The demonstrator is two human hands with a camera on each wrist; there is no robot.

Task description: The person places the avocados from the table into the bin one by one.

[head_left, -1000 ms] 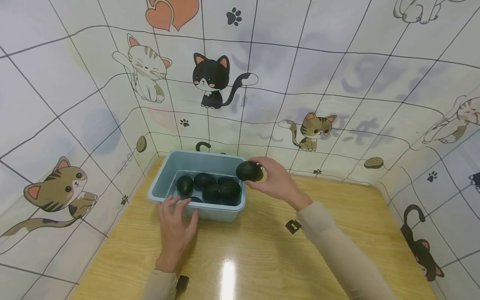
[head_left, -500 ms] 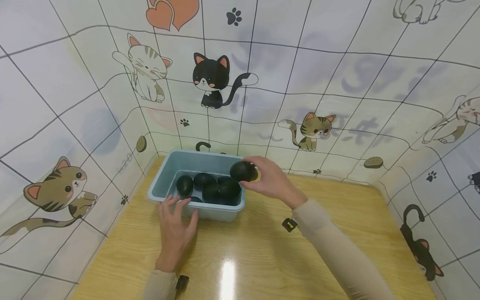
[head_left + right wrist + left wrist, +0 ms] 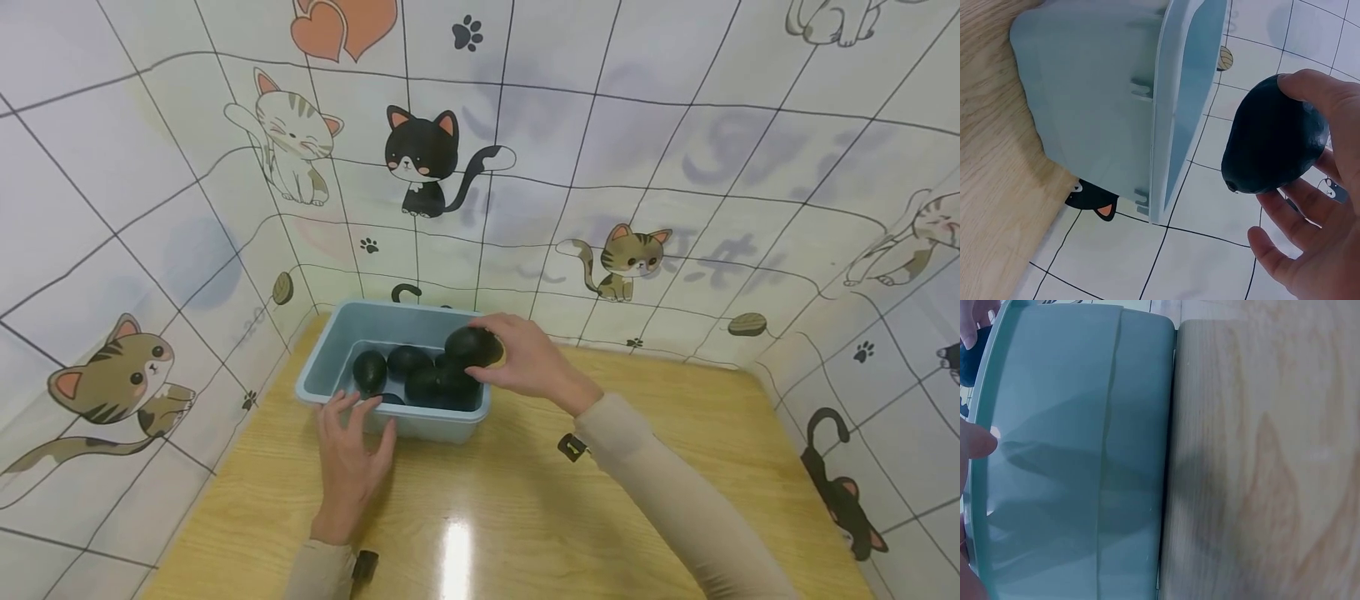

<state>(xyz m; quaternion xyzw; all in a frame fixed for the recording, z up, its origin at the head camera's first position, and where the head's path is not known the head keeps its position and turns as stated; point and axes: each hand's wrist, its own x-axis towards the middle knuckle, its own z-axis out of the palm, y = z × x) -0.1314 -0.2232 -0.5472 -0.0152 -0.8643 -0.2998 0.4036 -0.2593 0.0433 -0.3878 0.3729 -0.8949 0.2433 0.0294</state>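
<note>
In the head view my right hand [image 3: 528, 358] pinches a dark avocado [image 3: 471, 345] between thumb and fingers, above the right end of a light blue plastic bin [image 3: 431, 415]. The right wrist view shows this avocado [image 3: 1272, 137] raised past the bin's rim [image 3: 1166, 112], smooth and nearly black. Inside the bin lie several more dark avocados [image 3: 408, 362], one mostly hidden behind the front wall. My left hand [image 3: 351, 467] grips the front rim near its left end, fingers over the edge. Its thumb [image 3: 982, 440] shows at the rim in the left wrist view.
The bin stands on a light wooden table [image 3: 525, 500], close to the back wall. White sheeting [image 3: 540, 167] with cat drawings and grid lines covers the walls behind and on both sides. A small dark device [image 3: 572, 447] hangs at the right wrist.
My right hand has moved left with the avocado, from the bin's right edge to over the other avocados. The left hand and the bin have stayed in place.
</note>
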